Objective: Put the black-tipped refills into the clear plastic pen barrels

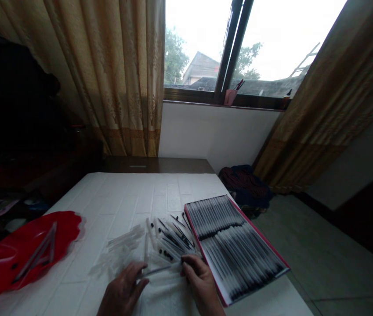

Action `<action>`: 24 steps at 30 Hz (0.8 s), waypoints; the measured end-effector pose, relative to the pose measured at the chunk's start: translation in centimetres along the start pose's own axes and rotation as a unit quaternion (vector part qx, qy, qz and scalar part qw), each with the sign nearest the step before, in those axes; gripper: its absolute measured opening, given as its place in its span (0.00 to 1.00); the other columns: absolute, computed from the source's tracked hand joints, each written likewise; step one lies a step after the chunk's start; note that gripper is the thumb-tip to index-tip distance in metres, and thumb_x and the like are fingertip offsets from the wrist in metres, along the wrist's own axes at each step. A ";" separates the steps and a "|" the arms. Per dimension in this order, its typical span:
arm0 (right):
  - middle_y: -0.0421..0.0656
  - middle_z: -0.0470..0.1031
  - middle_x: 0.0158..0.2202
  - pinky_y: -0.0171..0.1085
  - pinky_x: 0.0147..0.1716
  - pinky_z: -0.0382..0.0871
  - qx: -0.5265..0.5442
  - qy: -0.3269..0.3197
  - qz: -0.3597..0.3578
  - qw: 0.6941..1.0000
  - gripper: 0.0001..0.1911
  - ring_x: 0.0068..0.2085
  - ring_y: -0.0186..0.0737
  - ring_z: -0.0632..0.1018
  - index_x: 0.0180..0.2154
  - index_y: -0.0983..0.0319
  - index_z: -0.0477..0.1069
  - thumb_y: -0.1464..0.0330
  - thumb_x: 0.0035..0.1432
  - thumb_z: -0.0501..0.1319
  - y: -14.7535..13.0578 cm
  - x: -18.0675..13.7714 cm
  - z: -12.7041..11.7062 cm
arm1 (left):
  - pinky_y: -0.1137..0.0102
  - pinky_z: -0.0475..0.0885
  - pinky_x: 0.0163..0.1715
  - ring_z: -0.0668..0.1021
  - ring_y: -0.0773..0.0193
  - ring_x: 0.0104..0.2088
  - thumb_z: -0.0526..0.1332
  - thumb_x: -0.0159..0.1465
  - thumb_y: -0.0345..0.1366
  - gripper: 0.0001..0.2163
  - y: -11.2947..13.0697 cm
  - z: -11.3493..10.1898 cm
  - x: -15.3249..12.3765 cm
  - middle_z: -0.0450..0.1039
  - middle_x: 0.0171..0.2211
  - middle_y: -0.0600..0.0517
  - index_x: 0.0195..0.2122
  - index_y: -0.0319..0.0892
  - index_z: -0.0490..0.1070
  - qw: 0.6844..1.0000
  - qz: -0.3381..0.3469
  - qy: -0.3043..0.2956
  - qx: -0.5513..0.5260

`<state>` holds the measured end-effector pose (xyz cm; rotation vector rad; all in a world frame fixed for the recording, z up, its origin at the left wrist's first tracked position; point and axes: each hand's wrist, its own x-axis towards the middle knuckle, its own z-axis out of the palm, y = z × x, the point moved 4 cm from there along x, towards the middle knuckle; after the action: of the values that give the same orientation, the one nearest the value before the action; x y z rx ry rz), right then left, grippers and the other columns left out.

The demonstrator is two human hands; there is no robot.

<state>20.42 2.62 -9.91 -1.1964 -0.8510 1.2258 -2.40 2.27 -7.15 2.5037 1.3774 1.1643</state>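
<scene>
A slim clear pen [160, 270] with a dark core lies level between my hands, low in the head view. My left hand [123, 289] has its fingers closed on the pen's left end. At the other end my right hand [201, 278] pinches a small dark tip, partly hidden by the fingers. Just beyond them is a loose pile of clear barrels, black refills [173, 239] and small black caps. Left of the pile are thin clear plastic sleeves [120, 245]. A red-edged box [242, 245] beside my right hand holds two rows of pens.
A red scalloped tray [57, 224] with a few pen parts in it sits on the left of the white table [97, 188]. Dark folded cloth [247, 186] lies past the far right corner. A window and curtains [133, 79] are behind.
</scene>
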 end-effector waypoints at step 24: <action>0.39 0.72 0.21 0.29 0.21 0.62 0.016 0.002 -0.005 1.000 0.17 0.23 0.34 0.71 0.32 0.61 0.79 0.56 0.42 0.70 0.6 0.0 -0.2 | 0.80 0.76 0.35 0.81 0.69 0.35 0.48 0.68 0.45 0.12 0.6 -0.5 0.5 0.79 0.34 0.56 0.42 0.49 0.69 0.999 0.030 0.009 0.030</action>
<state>20.46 2.57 -10.59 -1.1666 -0.8317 1.2240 -2.14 2.10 -6.26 2.6000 1.3703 1.1762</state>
